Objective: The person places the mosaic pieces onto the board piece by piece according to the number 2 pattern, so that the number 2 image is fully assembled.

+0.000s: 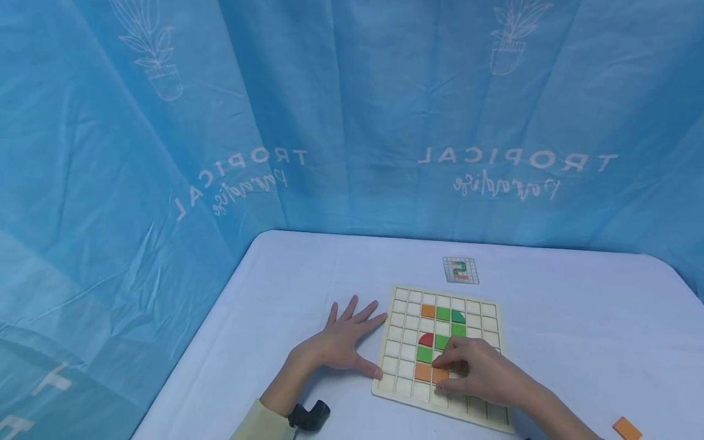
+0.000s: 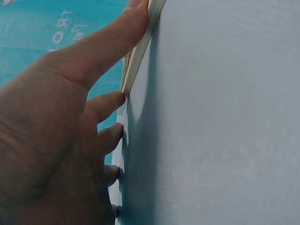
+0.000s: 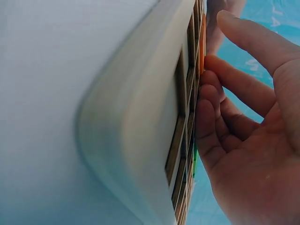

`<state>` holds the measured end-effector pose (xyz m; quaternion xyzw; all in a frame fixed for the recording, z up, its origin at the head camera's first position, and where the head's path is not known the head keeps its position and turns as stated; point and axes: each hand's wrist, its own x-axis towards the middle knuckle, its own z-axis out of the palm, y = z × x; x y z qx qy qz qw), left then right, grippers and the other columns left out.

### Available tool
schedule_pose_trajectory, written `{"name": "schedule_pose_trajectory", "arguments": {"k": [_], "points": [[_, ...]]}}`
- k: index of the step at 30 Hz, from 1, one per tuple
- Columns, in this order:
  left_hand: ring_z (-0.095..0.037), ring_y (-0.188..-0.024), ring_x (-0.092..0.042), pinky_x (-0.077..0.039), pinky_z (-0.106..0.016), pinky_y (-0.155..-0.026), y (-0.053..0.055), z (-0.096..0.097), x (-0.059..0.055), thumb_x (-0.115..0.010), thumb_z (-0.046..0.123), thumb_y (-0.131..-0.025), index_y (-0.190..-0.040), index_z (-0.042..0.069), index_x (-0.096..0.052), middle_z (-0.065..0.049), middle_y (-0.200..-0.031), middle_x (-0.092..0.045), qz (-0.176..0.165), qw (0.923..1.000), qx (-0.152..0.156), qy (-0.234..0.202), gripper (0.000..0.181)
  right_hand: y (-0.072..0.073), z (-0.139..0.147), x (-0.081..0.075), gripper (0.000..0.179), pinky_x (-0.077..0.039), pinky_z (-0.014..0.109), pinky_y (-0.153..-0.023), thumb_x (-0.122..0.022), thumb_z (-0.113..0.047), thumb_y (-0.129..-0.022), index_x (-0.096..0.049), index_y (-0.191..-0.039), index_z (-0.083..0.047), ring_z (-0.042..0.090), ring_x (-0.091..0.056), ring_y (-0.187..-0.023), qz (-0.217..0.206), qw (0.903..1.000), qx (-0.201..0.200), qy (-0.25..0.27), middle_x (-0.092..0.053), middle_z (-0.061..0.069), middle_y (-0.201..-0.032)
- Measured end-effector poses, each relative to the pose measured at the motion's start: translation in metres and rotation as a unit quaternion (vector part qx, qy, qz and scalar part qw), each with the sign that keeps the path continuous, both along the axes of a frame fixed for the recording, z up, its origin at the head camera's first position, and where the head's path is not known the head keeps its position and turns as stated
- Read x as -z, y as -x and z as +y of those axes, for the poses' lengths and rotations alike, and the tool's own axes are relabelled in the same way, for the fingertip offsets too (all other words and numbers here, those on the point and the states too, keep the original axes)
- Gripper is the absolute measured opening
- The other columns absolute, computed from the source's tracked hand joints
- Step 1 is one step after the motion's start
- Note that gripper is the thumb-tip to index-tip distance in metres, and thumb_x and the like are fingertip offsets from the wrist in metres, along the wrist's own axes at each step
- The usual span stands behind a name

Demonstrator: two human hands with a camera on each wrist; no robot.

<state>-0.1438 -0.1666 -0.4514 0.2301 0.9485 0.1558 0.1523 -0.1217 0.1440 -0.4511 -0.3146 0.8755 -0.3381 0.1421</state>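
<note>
A pale square grid board [image 1: 403, 386] lies on the white table with several colored tiles in its cells. My left hand [image 1: 343, 342] is spread flat at its left side; in the left wrist view the thumb [image 2: 133, 21] rests on the board's edge and the index fingertip touches it. Over the lower part of the board is my right hand [image 1: 478, 370], by an orange tile [image 1: 440, 374] in the grid. The right wrist view shows the index fingertip at the orange tile [image 3: 202, 40], the thumb held apart from it and the other fingers bent. Another orange tile [image 1: 423, 371] sits beside it.
Behind the board lies a small card [image 1: 461, 270] printed with a colored grid pattern. A loose orange tile [image 1: 627, 428] lies at the table's front right. Blue printed curtains [image 1: 352, 122] hang behind and left of the table.
</note>
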Motion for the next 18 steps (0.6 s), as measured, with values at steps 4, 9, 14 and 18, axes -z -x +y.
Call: {"name": "schedule_pose_trajectory", "arguments": {"k": [4,9,14,18], "points": [[-0.028,-0.145,0.011,0.009,-0.061,-0.109,0.001,0.0,0.001,-0.066,0.081,-0.06,-0.152,0.037,-0.024,0.008,-0.16,-0.008,0.001,1.0,0.002,-0.002,0.11,0.0,0.001,-0.001,0.033,-0.045,0.023,-0.061,-0.076,-0.048,-0.078,-0.076,-0.103,-0.026,0.007,-0.05,-0.075,-0.005,1.0,-0.002,-0.001,-0.059,-0.016,-0.087],[-0.027,-0.144,0.011,0.009,-0.06,-0.109,0.001,-0.001,0.001,-0.065,0.082,-0.06,-0.152,0.038,-0.023,0.008,-0.16,-0.007,0.002,1.0,0.002,0.004,0.111,0.001,0.003,-0.002,0.032,-0.046,0.022,-0.063,-0.073,-0.047,-0.082,-0.075,-0.106,-0.026,0.006,-0.052,-0.075,0.005,0.9998,-0.016,0.008,-0.059,-0.016,-0.09],[-0.027,-0.145,0.011,0.009,-0.06,-0.109,0.002,-0.001,0.0,-0.065,0.083,-0.059,-0.152,0.038,-0.024,0.008,-0.16,-0.007,-0.001,1.0,-0.004,0.002,0.111,0.0,0.011,-0.002,0.027,-0.047,0.022,-0.065,-0.071,-0.044,-0.085,-0.073,-0.106,-0.027,0.005,-0.053,-0.077,0.045,0.9985,-0.023,0.021,-0.059,-0.016,-0.092],[-0.028,-0.145,0.011,0.01,-0.061,-0.109,0.002,0.0,0.001,-0.064,0.083,-0.059,-0.152,0.038,-0.023,0.008,-0.16,-0.007,-0.002,1.0,0.001,0.001,0.111,-0.003,0.023,-0.003,0.029,-0.049,0.025,-0.072,-0.07,-0.045,-0.085,-0.073,-0.108,-0.027,0.005,-0.055,-0.085,0.035,0.9993,0.0,0.016,-0.06,-0.017,-0.096]]}}
